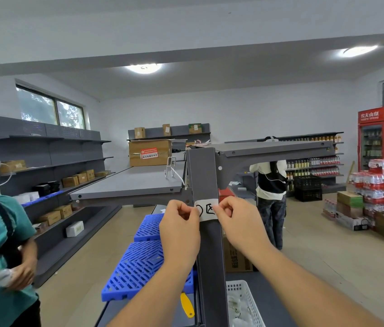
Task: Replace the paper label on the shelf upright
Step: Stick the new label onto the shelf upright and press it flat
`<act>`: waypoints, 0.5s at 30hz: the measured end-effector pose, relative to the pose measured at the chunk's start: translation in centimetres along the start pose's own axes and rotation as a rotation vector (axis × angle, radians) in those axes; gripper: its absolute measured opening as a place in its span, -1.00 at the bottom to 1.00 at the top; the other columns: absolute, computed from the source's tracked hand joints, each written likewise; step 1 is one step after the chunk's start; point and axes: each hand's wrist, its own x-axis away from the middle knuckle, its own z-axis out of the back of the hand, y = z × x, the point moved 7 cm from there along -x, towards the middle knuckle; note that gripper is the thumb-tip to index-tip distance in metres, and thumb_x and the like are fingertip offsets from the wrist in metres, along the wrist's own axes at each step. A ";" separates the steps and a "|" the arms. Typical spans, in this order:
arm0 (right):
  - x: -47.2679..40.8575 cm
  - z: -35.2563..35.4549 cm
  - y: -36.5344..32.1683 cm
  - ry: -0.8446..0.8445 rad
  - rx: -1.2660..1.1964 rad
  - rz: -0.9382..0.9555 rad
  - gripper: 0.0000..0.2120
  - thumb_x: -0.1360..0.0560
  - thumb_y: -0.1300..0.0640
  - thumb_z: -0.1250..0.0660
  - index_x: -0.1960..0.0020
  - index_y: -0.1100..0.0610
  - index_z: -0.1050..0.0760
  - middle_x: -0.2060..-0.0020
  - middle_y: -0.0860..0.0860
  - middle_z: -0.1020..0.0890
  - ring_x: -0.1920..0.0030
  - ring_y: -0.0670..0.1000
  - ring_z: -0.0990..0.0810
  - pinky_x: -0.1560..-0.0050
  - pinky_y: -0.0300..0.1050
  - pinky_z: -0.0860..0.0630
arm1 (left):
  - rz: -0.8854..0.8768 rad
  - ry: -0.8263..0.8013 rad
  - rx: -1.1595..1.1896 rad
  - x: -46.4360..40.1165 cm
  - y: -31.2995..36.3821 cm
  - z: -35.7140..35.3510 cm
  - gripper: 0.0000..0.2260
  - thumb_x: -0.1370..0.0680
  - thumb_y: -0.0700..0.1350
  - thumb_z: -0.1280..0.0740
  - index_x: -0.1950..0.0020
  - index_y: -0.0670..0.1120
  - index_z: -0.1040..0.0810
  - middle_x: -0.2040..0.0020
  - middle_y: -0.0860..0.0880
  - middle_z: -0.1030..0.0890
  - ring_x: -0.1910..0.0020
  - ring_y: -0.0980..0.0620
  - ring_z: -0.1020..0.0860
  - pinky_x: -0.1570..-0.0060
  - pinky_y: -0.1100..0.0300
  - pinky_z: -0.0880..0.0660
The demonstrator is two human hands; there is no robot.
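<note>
Both hands pinch the paper label [206, 209] taut between them, left hand [179, 228], right hand [238, 224], fingers clamped on its ends, probably aligning it against the shelf upright [207, 251].

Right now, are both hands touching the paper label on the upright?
Touching: the head view shows the left hand and right hand pinching opposite ends of the paper label.

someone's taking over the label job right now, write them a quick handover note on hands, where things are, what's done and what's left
Left hand: pinching the left edge of the paper label.
Right hand: pinching its right edge.
The label lies across the front of the grey shelf upright, below the shelf bracket, marker writing facing out.
Done: label is in position on the upright.
Left: cannot tell whether it is stuck down; press it flat, let go and check it holds.
</note>
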 end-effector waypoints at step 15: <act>-0.2 0.2 -0.8 -0.002 0.104 -0.053 -0.74 -0.62 0.01 -0.33 0.24 0.01 -0.48 0.41 -0.08 -0.51 0.35 -0.13 -0.50 0.35 -0.28 -0.32 | 0.021 -0.018 -0.075 -1.0 0.4 -0.2 -0.87 -0.57 -0.17 -0.44 0.12 -0.08 -0.50 0.24 -0.02 -0.60 0.33 0.11 -0.51 0.37 0.29 -0.36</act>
